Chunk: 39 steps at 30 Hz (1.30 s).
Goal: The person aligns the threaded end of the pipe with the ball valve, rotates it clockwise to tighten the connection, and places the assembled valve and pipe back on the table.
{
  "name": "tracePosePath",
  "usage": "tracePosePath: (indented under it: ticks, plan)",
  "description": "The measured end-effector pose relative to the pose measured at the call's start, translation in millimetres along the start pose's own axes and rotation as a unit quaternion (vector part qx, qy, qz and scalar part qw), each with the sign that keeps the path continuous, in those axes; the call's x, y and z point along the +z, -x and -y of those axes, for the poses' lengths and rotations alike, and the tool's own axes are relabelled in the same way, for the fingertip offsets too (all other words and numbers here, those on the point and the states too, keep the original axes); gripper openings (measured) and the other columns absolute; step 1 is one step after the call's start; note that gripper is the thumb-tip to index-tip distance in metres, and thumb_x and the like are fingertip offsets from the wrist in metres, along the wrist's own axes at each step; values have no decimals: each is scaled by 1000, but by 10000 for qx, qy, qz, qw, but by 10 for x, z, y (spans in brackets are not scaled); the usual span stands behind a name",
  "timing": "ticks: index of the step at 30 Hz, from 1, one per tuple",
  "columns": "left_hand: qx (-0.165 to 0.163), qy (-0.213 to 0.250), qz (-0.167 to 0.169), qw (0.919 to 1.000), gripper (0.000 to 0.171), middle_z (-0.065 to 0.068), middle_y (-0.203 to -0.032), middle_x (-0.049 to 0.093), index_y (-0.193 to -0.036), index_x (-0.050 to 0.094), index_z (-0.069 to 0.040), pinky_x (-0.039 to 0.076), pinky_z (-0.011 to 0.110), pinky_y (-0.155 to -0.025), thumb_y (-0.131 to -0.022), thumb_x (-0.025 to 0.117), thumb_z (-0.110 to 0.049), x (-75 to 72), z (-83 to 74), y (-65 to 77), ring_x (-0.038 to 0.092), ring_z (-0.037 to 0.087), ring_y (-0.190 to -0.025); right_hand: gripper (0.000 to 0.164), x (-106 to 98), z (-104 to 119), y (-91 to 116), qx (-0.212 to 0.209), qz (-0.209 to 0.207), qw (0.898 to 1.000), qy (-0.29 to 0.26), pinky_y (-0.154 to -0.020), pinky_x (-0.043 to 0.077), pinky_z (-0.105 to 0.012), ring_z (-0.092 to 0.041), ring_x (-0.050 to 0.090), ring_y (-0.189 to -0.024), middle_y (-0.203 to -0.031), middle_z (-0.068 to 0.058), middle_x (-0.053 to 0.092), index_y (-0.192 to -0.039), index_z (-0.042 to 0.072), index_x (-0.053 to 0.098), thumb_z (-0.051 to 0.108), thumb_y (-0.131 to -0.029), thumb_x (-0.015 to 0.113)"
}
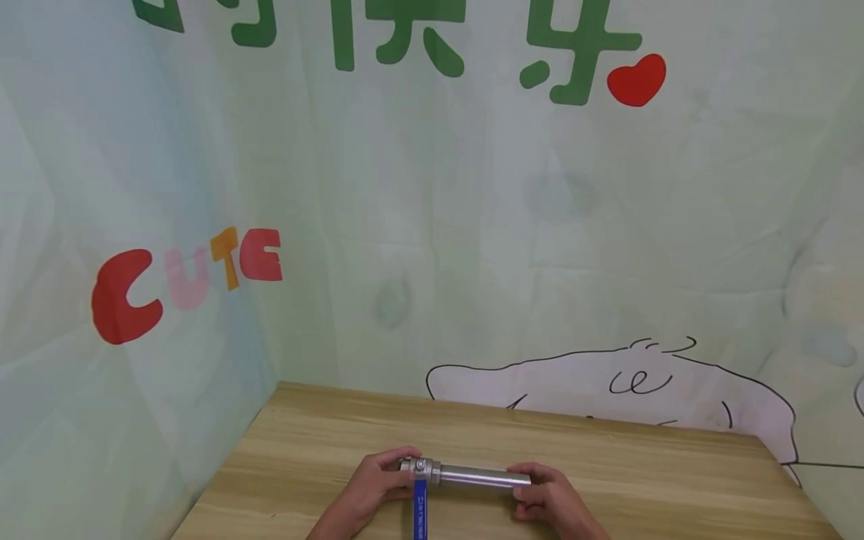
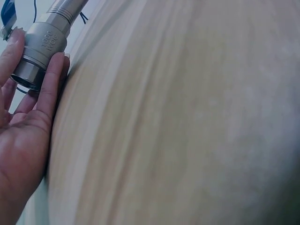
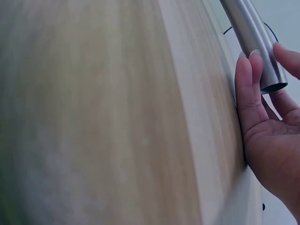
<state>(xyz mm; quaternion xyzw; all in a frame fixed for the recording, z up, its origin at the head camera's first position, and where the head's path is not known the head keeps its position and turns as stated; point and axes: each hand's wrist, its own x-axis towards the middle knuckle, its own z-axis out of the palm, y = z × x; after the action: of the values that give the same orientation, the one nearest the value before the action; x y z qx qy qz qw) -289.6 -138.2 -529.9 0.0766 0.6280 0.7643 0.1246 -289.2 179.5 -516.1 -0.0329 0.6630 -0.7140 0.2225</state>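
In the head view, a metal ball valve (image 1: 428, 472) with a blue lever handle (image 1: 421, 508) joins the left end of a straight steel pipe (image 1: 478, 478). My left hand (image 1: 367, 487) grips the valve's outer end between thumb and fingers. The right hand (image 1: 555, 501) pinches the pipe's free end. From the left wrist view, the valve body (image 2: 46, 43) shows raised lettering and an open threaded end, with fingers on both sides. In the right wrist view, the pipe (image 3: 257, 42) ends in a plain round opening, held between thumb and fingers.
Both hands work low over a wood-grain table (image 1: 337, 420). A pale printed cloth (image 1: 472, 225) with green characters, colored letters and a cartoon outline hangs behind the table and along its left side.
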Motion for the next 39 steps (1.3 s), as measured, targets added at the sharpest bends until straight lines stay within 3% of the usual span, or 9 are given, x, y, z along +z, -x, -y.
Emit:
tracePosePath:
  ticks: [7, 22, 34, 39]
  plan:
    - [-41, -14, 16, 10000, 40, 16, -109, 59, -115, 57, 5, 52, 40, -77, -77, 67, -3, -6, 6, -7, 60, 28, -92, 40, 1, -13, -10, -72, -125, 9999, 67, -69, 53, -39, -22, 55, -76, -101, -16, 52, -115, -4, 52, 2, -76, 61]
    - [-98, -30, 17, 9999, 39, 17, -108, 59, -114, 58, 5, 52, 40, -76, -77, 67, -3, 2, -4, 5, 59, 27, -92, 41, -8, -16, -11, 39, -53, 9999, 126, -74, 52, -39, -24, 58, -78, -99, -16, 57, -117, -10, 49, 13, -85, 58]
    - [-61, 191, 140, 9997, 40, 17, -109, 58, -115, 57, 6, 52, 40, -77, -78, 67, -4, -15, 13, -8, 59, 27, -92, 43, -32, -50, -18, -165, 56, 9998, -8, -74, 52, -40, -25, 59, -77, -106, -19, 50, -117, -6, 49, 4, -78, 63]
    - [-64, 142, 148, 9998, 39, 17, -110, 57, -115, 57, 6, 52, 40, -77, -78, 66, -3, -17, 14, -3, 59, 27, -93, 40, -40, -49, -22, -70, 43, 10000, 41, -74, 52, -38, -23, 59, -77, -99, -15, 56, -115, -6, 51, 12, -82, 62]
